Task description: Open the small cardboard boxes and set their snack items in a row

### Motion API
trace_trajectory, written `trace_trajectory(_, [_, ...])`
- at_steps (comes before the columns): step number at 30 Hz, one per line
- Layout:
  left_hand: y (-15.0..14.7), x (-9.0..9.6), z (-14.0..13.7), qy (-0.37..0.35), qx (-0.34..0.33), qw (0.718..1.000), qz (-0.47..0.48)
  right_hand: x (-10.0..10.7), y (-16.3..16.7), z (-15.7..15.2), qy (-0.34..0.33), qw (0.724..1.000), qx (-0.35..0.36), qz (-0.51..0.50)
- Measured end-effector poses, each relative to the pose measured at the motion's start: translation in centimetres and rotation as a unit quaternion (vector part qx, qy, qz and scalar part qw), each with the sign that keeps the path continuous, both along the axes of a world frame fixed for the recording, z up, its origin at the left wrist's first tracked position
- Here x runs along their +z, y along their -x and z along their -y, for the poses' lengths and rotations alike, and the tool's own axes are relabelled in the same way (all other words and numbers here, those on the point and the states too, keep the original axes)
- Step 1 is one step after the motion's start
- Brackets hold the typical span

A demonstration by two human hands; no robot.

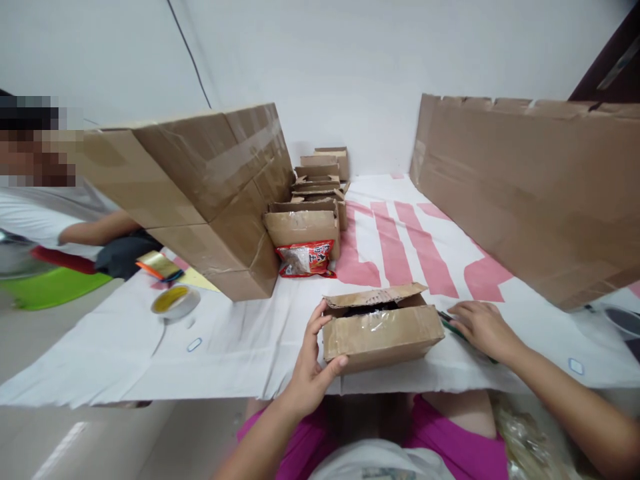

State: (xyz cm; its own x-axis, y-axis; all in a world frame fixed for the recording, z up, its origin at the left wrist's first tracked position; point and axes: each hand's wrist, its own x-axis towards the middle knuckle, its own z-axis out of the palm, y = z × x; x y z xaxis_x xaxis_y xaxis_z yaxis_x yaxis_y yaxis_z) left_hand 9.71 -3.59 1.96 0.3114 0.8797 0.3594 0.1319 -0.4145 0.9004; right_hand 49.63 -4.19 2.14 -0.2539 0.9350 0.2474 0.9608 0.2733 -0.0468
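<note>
A small cardboard box (383, 337) sits near the table's front edge, its top flap partly raised over a dark gap. My left hand (313, 363) grips the box's left end, thumb at the front and fingers along the side. Just right of the box, my right hand (483, 327) rests on the table with its fingers closed over a slim dark-green tool (454, 325); the palm hides much of it, so its exact kind is unclear. Beyond the box lies a red and clear plastic food packet (306, 259), leaning against an open carton (303, 227).
Several open cartons (320, 175) line the left cardboard wall (215, 173). Another cardboard panel (530, 193) stands on the right. A tape roll (175, 302) lies on the white cloth (240, 360) at left. A co-worker's arm (100, 230) shows beyond the left wall.
</note>
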Motion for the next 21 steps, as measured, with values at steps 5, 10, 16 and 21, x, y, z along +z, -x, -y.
trace_trajectory(5, [-0.2, -0.1, 0.3, 0.012, 0.009, 1.0, 0.019, 6.0, 4.3, 0.2, -0.2, 0.969, 0.091, -0.114])
trace_trajectory(10, [-0.4, 0.0, 0.3, 0.017, 0.01, 0.999, 0.027, 9.2, 9.8, 0.3, -0.212, 0.938, 0.261, -0.082])
trace_trajectory(16, [-0.2, -0.1, 0.4, 0.012, 0.003, 1.0, 0.015, 9.2, 12.7, -2.2, -0.194, 0.922, 0.335, -0.006])
trace_trajectory(21, [-0.1, -0.2, 0.5, 0.008, 0.007, 1.0, 0.004, 9.2, 13.9, -3.3, -0.176, 0.917, 0.359, 0.003])
